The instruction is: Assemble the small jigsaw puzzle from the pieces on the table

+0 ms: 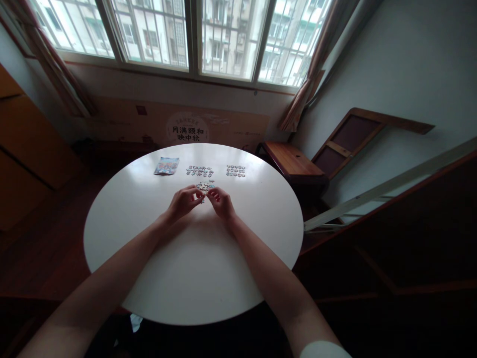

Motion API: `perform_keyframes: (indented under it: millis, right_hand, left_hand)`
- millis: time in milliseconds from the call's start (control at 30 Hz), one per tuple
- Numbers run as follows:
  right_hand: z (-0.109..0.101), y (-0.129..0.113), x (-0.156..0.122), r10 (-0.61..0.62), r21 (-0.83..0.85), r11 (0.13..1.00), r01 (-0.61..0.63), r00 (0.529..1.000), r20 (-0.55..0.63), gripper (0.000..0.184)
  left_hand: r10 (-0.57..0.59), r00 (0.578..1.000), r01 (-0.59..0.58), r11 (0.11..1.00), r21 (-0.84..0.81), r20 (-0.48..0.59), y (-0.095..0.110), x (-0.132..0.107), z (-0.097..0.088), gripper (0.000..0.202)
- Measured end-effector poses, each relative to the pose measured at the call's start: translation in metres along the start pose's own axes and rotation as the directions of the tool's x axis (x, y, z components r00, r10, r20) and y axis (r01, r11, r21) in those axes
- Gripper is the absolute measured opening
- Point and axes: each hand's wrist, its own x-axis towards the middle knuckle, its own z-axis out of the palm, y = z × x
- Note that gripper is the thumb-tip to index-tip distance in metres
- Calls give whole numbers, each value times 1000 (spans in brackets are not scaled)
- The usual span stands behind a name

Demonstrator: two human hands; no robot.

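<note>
Both my hands meet at the middle of a round white table (194, 268). My left hand (184, 201) is closed in a pinch on a small jigsaw piece beside a joined patch of puzzle pieces (204, 187). My right hand (221, 202) is closed too, with its fingertips pinched at the same patch; what it holds is too small to make out. Beyond the hands lie two groups of loose puzzle pieces (199, 171) (236, 170).
A small printed picture card or packet (166, 165) lies at the table's far left. A low wooden bench (292, 159) and a leaning wooden frame (345, 141) stand to the right. A flat cardboard box (186, 127) leans under the barred window.
</note>
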Motion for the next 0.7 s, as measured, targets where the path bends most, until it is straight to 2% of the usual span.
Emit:
perform_keyframes:
  millis: [700]
  right_hand:
    - [2, 4, 0, -28, -37, 999, 27, 999, -17, 13]
  left_hand:
    - [34, 998, -32, 999, 27, -48, 3, 0, -3, 12]
